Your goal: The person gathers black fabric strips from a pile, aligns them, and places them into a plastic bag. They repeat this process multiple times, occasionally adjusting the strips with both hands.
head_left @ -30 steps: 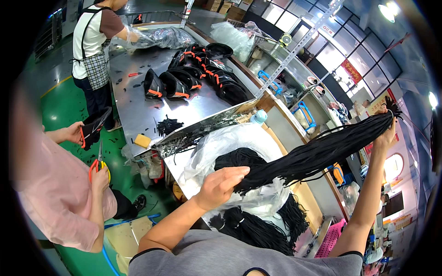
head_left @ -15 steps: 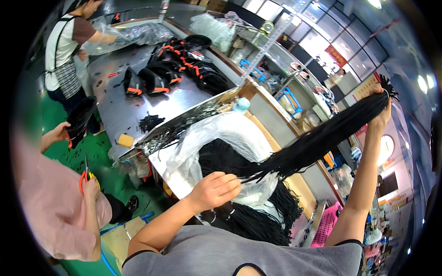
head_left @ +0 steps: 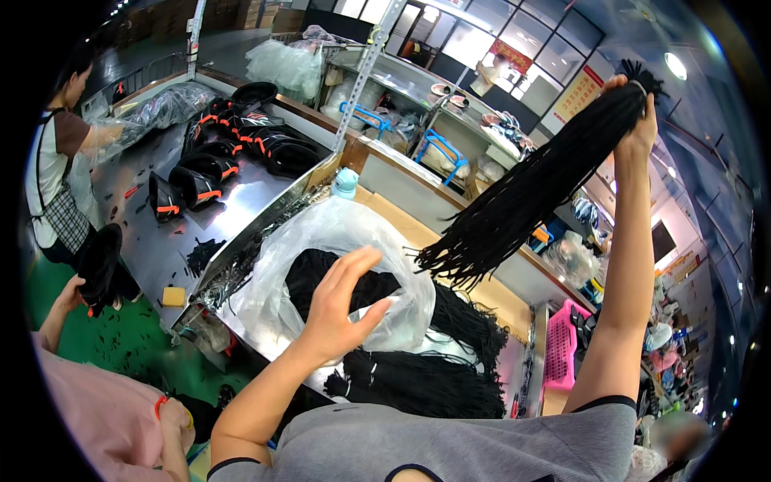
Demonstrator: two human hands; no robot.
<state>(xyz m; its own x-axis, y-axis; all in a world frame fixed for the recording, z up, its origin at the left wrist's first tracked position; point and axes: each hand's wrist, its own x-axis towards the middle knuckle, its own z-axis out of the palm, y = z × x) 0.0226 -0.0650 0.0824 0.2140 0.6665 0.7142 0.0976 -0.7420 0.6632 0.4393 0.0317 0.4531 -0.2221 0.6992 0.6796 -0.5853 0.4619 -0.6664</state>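
Right hand (head_left: 634, 120) fist-grips the braid bundle (head_left: 526, 197) by its bound top; looks light, floppy. Left hand (head_left: 337, 309) hovers, fingers spread.

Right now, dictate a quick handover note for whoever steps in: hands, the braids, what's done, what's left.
Right hand: raised high, gripping the top of a black braided hair bundle that hangs free.
Left hand: open, empty, above the clear plastic bag.
More black braids lie in and beside the bag on the table.
Done: one bundle lifted out.
Left: the remaining braids.
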